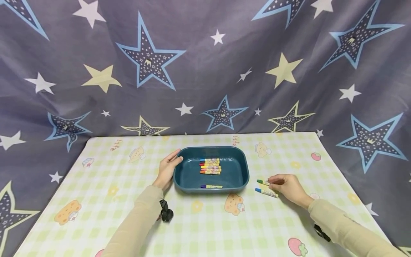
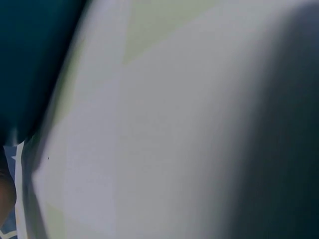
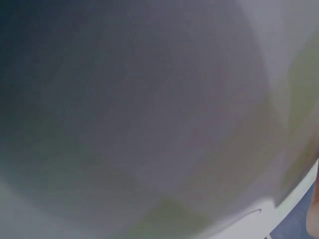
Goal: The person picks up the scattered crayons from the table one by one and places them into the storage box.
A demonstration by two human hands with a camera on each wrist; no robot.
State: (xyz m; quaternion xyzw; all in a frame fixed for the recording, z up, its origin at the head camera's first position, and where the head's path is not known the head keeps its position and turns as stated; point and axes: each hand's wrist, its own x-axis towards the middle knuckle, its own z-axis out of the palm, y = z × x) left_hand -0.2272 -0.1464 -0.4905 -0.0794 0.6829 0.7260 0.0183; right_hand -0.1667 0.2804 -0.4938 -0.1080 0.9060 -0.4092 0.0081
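Note:
A dark teal tray (image 1: 189, 178) stands on the table, and my left hand (image 1: 166, 170) grips its left rim with the thumb over the edge. In the left wrist view, the tray's side (image 2: 30, 64) and a bit of a finger (image 2: 6, 196) show. Inside the tray, several crayons (image 1: 210, 167) lie in a stacked row, and a purple-tipped crayon (image 1: 212, 186) lies alone near the front wall. To the tray's right, my right hand (image 1: 290, 188) pinches a green-tipped crayon (image 1: 260, 182) at its right end. Just below that lies a blue-tipped crayon (image 1: 266, 193).
A green-and-white checked cloth (image 1: 192, 232) with cartoon prints covers the table. Behind it hangs a grey curtain (image 1: 199, 64) patterned with stars. The right wrist view shows mostly blurred cloth (image 3: 174, 214) and part of a finger (image 3: 313, 214).

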